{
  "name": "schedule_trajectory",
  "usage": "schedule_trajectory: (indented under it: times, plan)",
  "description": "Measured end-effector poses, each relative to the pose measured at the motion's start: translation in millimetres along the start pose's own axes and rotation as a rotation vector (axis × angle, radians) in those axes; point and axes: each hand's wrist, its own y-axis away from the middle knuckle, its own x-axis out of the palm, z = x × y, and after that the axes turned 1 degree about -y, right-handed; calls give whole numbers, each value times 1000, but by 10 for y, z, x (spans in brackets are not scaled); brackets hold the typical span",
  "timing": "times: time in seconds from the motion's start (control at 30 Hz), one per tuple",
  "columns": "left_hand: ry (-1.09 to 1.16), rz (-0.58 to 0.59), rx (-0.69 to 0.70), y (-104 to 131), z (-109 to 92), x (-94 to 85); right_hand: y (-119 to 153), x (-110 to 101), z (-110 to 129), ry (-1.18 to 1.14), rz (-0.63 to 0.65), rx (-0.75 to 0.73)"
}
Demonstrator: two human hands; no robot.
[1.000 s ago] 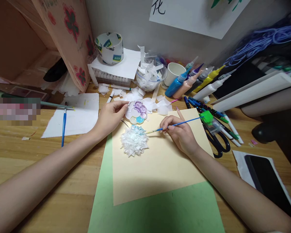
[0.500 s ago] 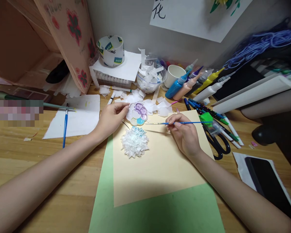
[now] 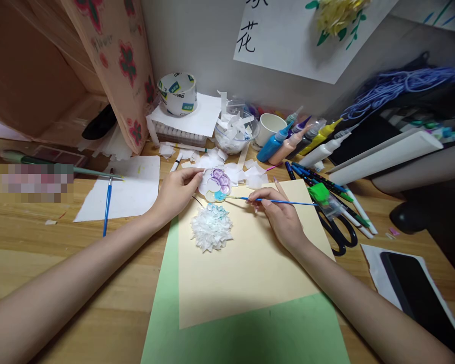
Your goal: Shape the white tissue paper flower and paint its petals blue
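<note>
Pinched at its left edge, a small clear palette (image 3: 220,181) with purple and blue paint is held by my left hand (image 3: 180,191). My right hand (image 3: 276,212) grips a thin blue paintbrush (image 3: 293,203), its tip at the blue paint near the palette's lower right edge. Just below the palette lies a white ruffled paper flower (image 3: 211,230) with light blue on its upper petals. The flower rests on a cream sheet (image 3: 246,273), which lies over a green sheet (image 3: 242,338).
Behind are a tape roll (image 3: 177,94), a bowl of paper scraps (image 3: 235,131), a paper cup (image 3: 271,129) and paint bottles (image 3: 275,145). Scissors (image 3: 347,233), pens and a phone (image 3: 417,288) lie right; another brush (image 3: 107,205) lies left on white paper.
My right hand and the brush have moved left, bringing the brush tip to the palette's blue paint. The view has shifted, so the background sits lower. My left hand still holds the palette.
</note>
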Motion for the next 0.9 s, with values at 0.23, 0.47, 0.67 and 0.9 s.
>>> schedule_trajectory:
  times: [0.23, 0.47, 0.67, 0.9]
  plan:
    - [-7, -3, -1, -6, 25, 3, -5, 2, 8, 36, 24, 12]
    - [-6, 0, -11, 1, 11, 0, 54, 37, -13, -135, -34, -94]
    - [-6, 1, -10, -9, 8, 3, 172, 117, 48, 54, 87, -276]
    - [-24, -7, 11, -4, 26, 8, 196, 106, 51, 216, 96, -464]
